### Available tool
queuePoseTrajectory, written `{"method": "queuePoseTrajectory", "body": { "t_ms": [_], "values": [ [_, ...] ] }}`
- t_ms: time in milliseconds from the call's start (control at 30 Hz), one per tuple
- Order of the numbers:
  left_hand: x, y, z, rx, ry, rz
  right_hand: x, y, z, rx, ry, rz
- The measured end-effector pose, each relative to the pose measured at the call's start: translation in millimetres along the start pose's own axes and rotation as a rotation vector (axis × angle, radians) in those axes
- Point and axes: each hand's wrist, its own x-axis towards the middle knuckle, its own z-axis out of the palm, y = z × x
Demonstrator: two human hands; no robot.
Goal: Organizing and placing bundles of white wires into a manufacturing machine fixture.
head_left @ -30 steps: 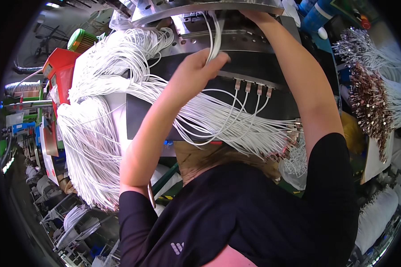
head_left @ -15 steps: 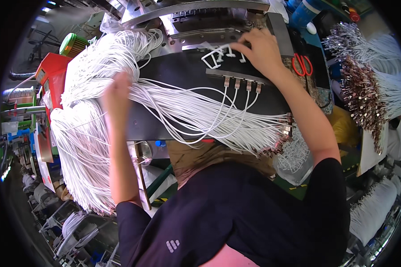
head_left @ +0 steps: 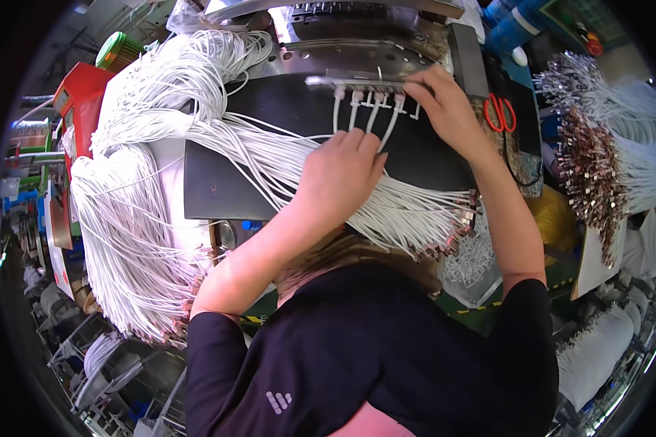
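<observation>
My left hand (head_left: 340, 171) is closed around several white cables (head_left: 353, 116) that hang from a slim metal bar (head_left: 328, 82). Copper-coloured connectors (head_left: 358, 96) on their ends sit along the bar's near edge. At the bar's right end, my right hand (head_left: 442, 105) grips it between thumb and fingers. Partly behind the connectors, a small white plastic piece (head_left: 415, 111) shows its branches. Below my left hand, a thick bundle of white cables (head_left: 408, 211) runs across the black work surface (head_left: 219, 191), its connector ends at the right.
A large heap of white cables (head_left: 127, 233) hangs at the left by a red box (head_left: 84, 98). Red-handled scissors (head_left: 499, 113) lie at the right. Metal machine parts (head_left: 321, 62) line the far side. A clear bag of small white pieces (head_left: 470, 258) is at the near right; more cables (head_left: 598, 146) hang far right.
My left hand has come from the cable heap to the cables on the bar. The bar has risen and shifted left, with my right hand now at its end rather than by the white plastic piece.
</observation>
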Motion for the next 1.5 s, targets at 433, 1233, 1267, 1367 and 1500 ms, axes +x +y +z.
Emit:
{"method": "queuePoseTrajectory", "body": {
  "t_ms": [433, 1233, 1267, 1367, 1500],
  "values": [
    [148, -80, -6, 0.093, 0.152, -0.149, 218, 141, 28, -0.366, 0.413, -0.070],
    [143, -135, 18, 0.459, 0.471, -0.071, 113, -18, 56, -0.819, 0.462, -0.309],
    [146, -133, 19, 0.460, 0.493, -0.065, 115, -4, 60, -0.766, 0.407, -0.241],
    [148, -146, 26, 0.410, 0.543, -0.026, 115, 12, 62, -0.646, 0.295, -0.115],
    [120, -130, 14, 0.419, 0.874, 0.138, 94, 6, 37, -0.479, 0.228, -0.074]
  ]
}}
